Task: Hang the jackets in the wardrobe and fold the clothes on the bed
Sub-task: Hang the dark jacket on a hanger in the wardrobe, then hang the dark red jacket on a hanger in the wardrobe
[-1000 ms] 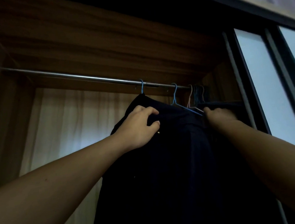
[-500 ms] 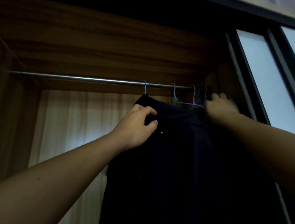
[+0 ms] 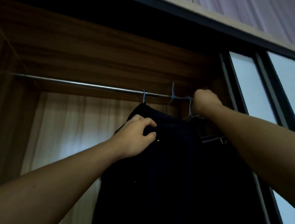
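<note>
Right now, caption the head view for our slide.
Left hand grips a dark jacket hung on a blue hanger; right hand grips other hangers at the rail.

dark jacket's (image 3: 170,175) lower part cut off by bottom edge, folds lost in shadow, right ends of blue hanger (image 3: 173,94) and rail (image 3: 82,85) hidden behind right hand (image 3: 207,103)

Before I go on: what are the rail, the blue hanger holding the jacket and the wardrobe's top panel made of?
Rail: likely metal, a smooth round bar with a bright sheen. Blue hanger: thin wire, seemingly coated blue; only its hook shows. Top panel: matt brown board with streaky grain; wood or laminate, cannot tell.
</note>
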`<act>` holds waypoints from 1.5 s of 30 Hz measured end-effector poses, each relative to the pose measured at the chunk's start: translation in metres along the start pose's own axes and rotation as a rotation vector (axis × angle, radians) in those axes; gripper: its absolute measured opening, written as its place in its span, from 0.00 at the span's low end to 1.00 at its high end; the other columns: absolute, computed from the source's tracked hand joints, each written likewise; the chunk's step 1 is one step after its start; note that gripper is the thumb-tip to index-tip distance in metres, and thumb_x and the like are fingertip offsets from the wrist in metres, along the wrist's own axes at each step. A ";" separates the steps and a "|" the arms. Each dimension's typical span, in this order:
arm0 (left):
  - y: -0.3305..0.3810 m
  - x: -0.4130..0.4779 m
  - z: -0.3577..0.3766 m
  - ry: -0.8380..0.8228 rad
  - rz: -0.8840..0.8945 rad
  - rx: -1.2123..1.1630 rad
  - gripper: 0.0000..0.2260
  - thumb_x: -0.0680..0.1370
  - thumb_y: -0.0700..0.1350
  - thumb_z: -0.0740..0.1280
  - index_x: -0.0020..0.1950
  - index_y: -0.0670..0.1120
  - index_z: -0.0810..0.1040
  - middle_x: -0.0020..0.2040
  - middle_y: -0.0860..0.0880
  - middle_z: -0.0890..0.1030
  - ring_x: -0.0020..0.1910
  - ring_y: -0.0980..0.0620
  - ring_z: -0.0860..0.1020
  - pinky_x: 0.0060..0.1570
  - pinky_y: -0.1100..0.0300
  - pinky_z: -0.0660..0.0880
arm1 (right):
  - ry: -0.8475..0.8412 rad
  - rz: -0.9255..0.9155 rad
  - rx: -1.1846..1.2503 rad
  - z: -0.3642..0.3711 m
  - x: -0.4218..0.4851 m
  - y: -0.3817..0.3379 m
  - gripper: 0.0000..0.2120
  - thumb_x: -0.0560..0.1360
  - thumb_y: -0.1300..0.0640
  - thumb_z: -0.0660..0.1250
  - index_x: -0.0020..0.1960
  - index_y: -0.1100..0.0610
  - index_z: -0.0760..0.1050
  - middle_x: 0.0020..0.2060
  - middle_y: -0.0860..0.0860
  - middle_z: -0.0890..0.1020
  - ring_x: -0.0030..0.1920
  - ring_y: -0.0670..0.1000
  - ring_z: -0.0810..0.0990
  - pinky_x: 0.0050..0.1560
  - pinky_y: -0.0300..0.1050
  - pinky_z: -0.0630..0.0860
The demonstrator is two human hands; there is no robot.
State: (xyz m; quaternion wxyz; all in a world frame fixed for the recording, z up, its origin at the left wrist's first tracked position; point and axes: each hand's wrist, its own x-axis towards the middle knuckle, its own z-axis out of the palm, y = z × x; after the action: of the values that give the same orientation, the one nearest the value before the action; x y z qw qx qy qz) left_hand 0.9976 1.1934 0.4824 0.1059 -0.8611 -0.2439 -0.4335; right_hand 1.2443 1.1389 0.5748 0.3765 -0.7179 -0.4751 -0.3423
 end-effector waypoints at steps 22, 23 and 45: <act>0.116 0.054 0.069 -0.027 0.061 -0.386 0.31 0.82 0.53 0.66 0.81 0.48 0.57 0.78 0.46 0.61 0.75 0.44 0.65 0.68 0.56 0.65 | 0.170 -0.006 -0.324 -0.169 -0.223 0.081 0.07 0.82 0.58 0.60 0.52 0.55 0.77 0.39 0.54 0.79 0.41 0.60 0.76 0.40 0.50 0.74; 0.126 0.053 0.077 -0.033 0.080 -0.409 0.31 0.82 0.53 0.66 0.81 0.48 0.57 0.78 0.45 0.61 0.74 0.43 0.65 0.69 0.54 0.65 | 0.174 -0.004 -0.328 -0.183 -0.240 0.086 0.08 0.83 0.58 0.60 0.52 0.55 0.78 0.37 0.53 0.79 0.40 0.58 0.76 0.39 0.50 0.73; 0.407 -0.364 0.189 -0.970 0.801 -1.116 0.09 0.83 0.47 0.63 0.51 0.53 0.83 0.22 0.58 0.66 0.22 0.58 0.64 0.27 0.63 0.58 | -0.512 1.036 -0.627 -0.309 -0.756 0.067 0.16 0.82 0.36 0.56 0.46 0.48 0.70 0.35 0.49 0.76 0.37 0.53 0.78 0.40 0.53 0.77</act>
State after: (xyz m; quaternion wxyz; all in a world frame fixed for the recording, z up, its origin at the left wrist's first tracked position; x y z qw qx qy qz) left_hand 1.1538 0.7987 0.0897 -0.3060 -0.8995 0.3119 -0.0021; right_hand 1.0286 0.5326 0.0676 0.1405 -0.9882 -0.0200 -0.0573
